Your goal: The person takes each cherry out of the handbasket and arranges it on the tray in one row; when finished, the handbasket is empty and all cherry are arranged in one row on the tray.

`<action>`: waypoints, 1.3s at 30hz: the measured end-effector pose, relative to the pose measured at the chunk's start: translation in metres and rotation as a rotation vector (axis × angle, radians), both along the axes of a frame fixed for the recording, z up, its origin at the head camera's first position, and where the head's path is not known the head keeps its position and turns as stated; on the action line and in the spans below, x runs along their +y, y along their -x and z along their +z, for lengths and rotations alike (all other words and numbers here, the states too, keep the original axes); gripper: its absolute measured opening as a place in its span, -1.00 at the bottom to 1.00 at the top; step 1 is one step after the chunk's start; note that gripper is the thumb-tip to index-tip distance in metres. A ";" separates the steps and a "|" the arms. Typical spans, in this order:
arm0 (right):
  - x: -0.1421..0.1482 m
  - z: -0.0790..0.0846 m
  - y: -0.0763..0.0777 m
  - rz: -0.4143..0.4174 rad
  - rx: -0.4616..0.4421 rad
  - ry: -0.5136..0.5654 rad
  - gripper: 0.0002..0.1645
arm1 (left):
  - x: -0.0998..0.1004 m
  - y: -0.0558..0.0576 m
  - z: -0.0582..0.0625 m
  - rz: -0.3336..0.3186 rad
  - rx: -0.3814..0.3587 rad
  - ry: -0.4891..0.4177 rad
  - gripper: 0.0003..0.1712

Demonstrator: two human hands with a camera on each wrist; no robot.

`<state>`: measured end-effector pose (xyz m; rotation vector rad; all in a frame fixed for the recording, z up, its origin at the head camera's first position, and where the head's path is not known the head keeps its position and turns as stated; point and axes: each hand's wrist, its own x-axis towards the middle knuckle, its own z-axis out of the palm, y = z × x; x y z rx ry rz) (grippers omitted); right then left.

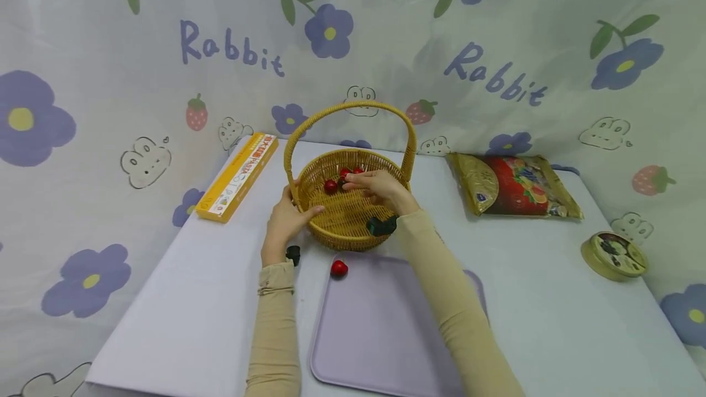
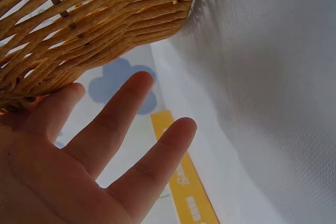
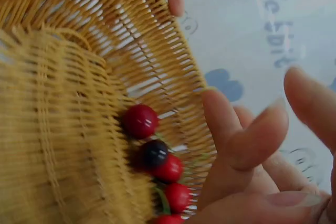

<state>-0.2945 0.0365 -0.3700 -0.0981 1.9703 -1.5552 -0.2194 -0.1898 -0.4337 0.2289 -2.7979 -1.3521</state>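
Note:
A yellow-brown wicker basket [image 1: 347, 216] with a tall arched handle stands behind a lilac tray. My left hand [image 1: 285, 220] holds its left rim, thumb over the edge; in the left wrist view three fingers [image 2: 113, 124] spread beneath the woven side. Over the basket's interior is my right hand [image 1: 380, 187], with nothing visible between its fingers [image 3: 262, 135]. Near its fingertips, several red cherries [image 3: 140, 121] and one dark cherry [image 3: 154, 153] lie along the basket wall. Another red cherry [image 1: 339, 269] sits on the tray [image 1: 380, 323] at its far left corner.
A yellow pasta box [image 1: 237, 179] lies left of the basket. To the right are a red and gold bag [image 1: 513, 185] and a round gold tin [image 1: 614, 256]. A patterned cloth [image 1: 353, 72] hangs behind the white table [image 1: 198, 299].

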 end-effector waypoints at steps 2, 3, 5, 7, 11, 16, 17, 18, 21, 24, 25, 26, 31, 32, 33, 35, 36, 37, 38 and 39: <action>-0.005 -0.006 0.005 -0.042 -0.067 0.069 -0.44 | 0.000 0.000 0.000 0.003 0.005 0.009 0.14; -0.007 -0.010 0.007 -0.062 -0.101 0.104 -0.44 | 0.000 0.000 -0.001 0.005 0.006 0.011 0.13; -0.012 -0.017 0.011 -0.106 -0.164 0.156 -0.46 | 0.001 0.000 -0.001 0.010 0.009 0.008 0.12; -0.017 -0.024 0.015 -0.145 -0.214 0.185 -0.49 | 0.002 -0.001 0.000 0.015 0.012 0.006 0.11; -0.026 -0.032 0.020 -0.185 -0.274 0.182 -0.50 | 0.003 -0.001 -0.001 0.020 0.018 -0.003 0.08; -0.039 -0.035 0.026 -0.208 -0.328 0.175 -0.47 | 0.002 -0.001 -0.001 0.024 0.025 -0.005 0.08; -0.041 -0.036 0.027 -0.212 -0.338 0.177 -0.47 | 0.002 -0.001 -0.001 0.025 0.024 -0.005 0.08; -0.044 -0.036 0.028 -0.215 -0.346 0.176 -0.47 | 0.002 -0.001 -0.001 0.024 0.021 -0.004 0.08; -0.051 -0.038 0.031 -0.227 -0.359 0.178 -0.50 | 0.002 -0.001 0.000 0.027 0.011 -0.006 0.08; -0.059 -0.040 0.033 -0.242 -0.344 0.169 -0.55 | 0.003 -0.001 0.000 0.032 0.011 -0.013 0.08; -0.062 -0.041 0.034 -0.249 -0.335 0.163 -0.57 | 0.003 -0.001 -0.001 0.030 0.012 -0.016 0.08; -0.065 -0.041 0.034 -0.260 -0.328 0.157 -0.59 | 0.004 -0.001 -0.002 0.027 0.014 -0.017 0.08; -0.081 -0.044 0.033 -0.266 -0.313 0.117 -0.73 | 0.005 -0.001 -0.005 0.023 0.022 -0.011 0.09; -0.084 -0.044 0.033 -0.264 -0.316 0.115 -0.77 | 0.005 -0.001 -0.005 0.024 0.025 -0.010 0.09; -0.087 -0.044 0.032 -0.258 -0.319 0.117 -0.80 | 0.005 -0.001 -0.005 0.024 0.026 -0.010 0.09; -0.093 -0.044 0.031 -0.257 -0.327 0.133 -0.82 | 0.004 -0.001 -0.004 0.021 0.026 -0.007 0.09; -0.095 -0.044 0.031 -0.260 -0.329 0.143 -0.81 | 0.003 -0.001 -0.004 0.022 0.028 -0.008 0.08; -0.097 -0.044 0.031 -0.263 -0.328 0.151 -0.80 | 0.002 -0.001 -0.004 0.024 0.029 -0.008 0.08; -0.099 -0.045 0.031 -0.264 -0.327 0.161 -0.79 | 0.000 -0.001 -0.003 0.029 0.029 -0.010 0.08; -0.101 -0.045 0.031 -0.265 -0.327 0.171 -0.79 | -0.001 -0.001 -0.003 0.038 0.031 -0.010 0.07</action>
